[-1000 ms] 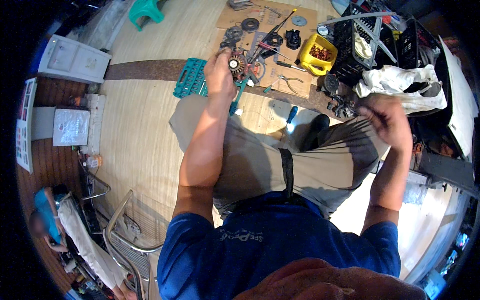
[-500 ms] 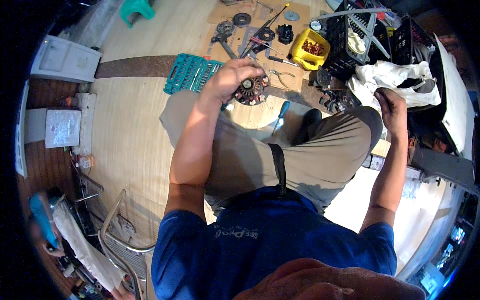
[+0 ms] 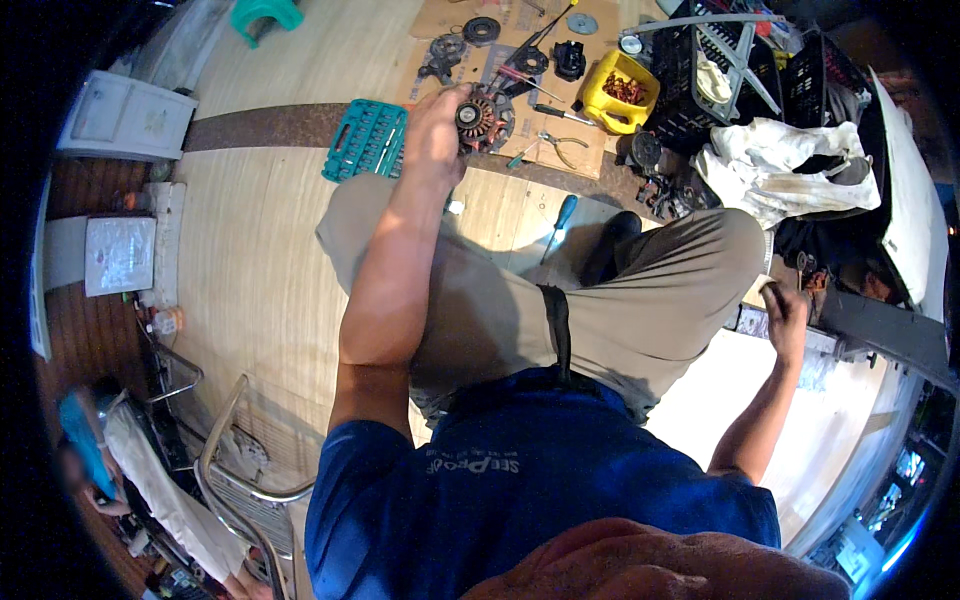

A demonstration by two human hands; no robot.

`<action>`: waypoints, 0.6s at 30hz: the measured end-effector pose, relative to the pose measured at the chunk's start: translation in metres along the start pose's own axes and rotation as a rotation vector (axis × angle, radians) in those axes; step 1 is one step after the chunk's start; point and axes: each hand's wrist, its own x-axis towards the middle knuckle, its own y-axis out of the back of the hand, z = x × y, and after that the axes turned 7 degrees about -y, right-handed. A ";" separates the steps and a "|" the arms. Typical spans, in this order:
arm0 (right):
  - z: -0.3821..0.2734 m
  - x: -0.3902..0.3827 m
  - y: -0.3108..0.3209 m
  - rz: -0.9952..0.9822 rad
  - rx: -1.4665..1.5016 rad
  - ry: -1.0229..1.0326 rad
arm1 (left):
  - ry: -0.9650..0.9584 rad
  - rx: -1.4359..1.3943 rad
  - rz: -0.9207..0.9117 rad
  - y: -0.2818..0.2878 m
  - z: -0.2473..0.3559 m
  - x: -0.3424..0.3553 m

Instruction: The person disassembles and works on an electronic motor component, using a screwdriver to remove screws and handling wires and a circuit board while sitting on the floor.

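Note:
My left hand is closed on a round dark motor part with a ring of copper windings and a central bearing, held above the cardboard sheet. A teal socket case lies just left of it; pliers and a blue screwdriver lie to its right and below. My right hand is low beside my right knee, fingers curled; whether something is in them I cannot make out. A yellow container with copper-coloured pieces sits on the cardboard among dark parts.
Black crates and a white cloth are piled at the right, beside a dark metal frame. A green stool stands top left. At lower left are steel-tube chairs and another person reclining.
My left hand with the motor part swung down and right, then moved back up and left. My right hand has moved from beside the white cloth down and back past my right knee.

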 end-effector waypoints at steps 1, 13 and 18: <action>0.013 -0.010 -0.001 0.006 0.097 -0.030 | 0.000 -0.002 -0.004 -0.004 0.003 -0.003; -0.120 0.006 -0.014 0.701 0.161 0.387 | -0.123 0.014 -0.107 -0.013 -0.002 -0.011; -0.254 0.061 -0.110 0.399 0.244 0.686 | -0.118 0.006 -0.145 -0.018 -0.005 -0.017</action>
